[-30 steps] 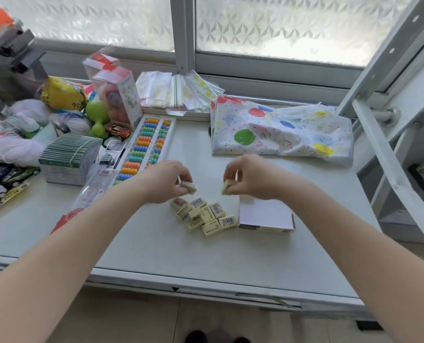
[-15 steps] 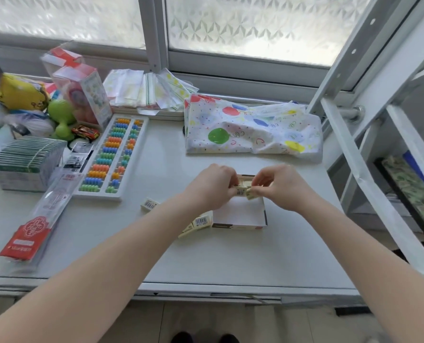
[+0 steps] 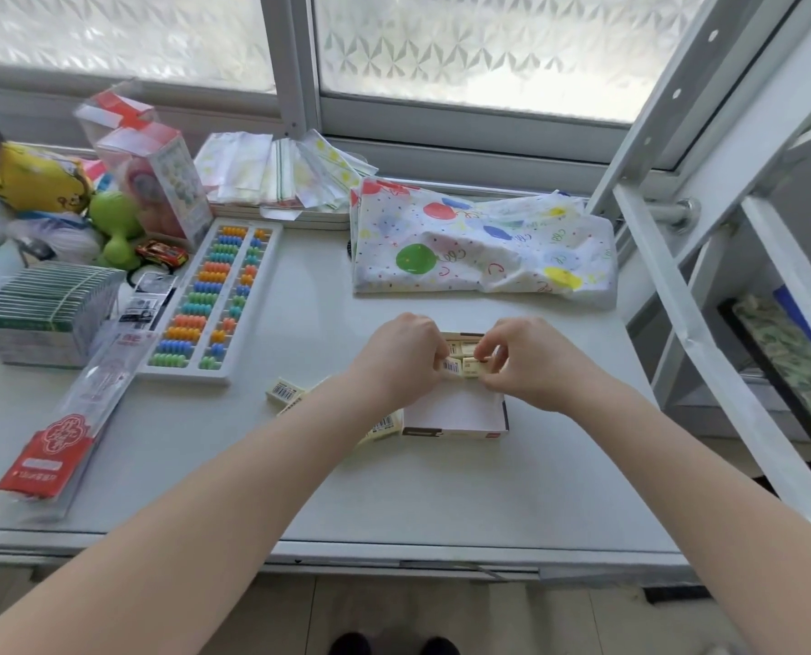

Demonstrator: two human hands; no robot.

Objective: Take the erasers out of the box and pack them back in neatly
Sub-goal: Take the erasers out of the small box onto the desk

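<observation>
Both hands have moved from pile to box (image 3: 455, 411); left hand (image 3: 401, 356) and right hand (image 3: 531, 361) each pinch an eraser (image 3: 473, 366) into the row. I read packing as underway.

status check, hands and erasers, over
Left hand and right hand each pinching an eraser at the box. A few erasers seated at its far end; loose erasers on the table by the left forearm. Nothing blocking.

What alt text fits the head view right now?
Both hands, left hand and right hand, each pinch an eraser over the far end of a small white box on a pale table. Loose erasers lie left of the box, near an abacus.
</observation>
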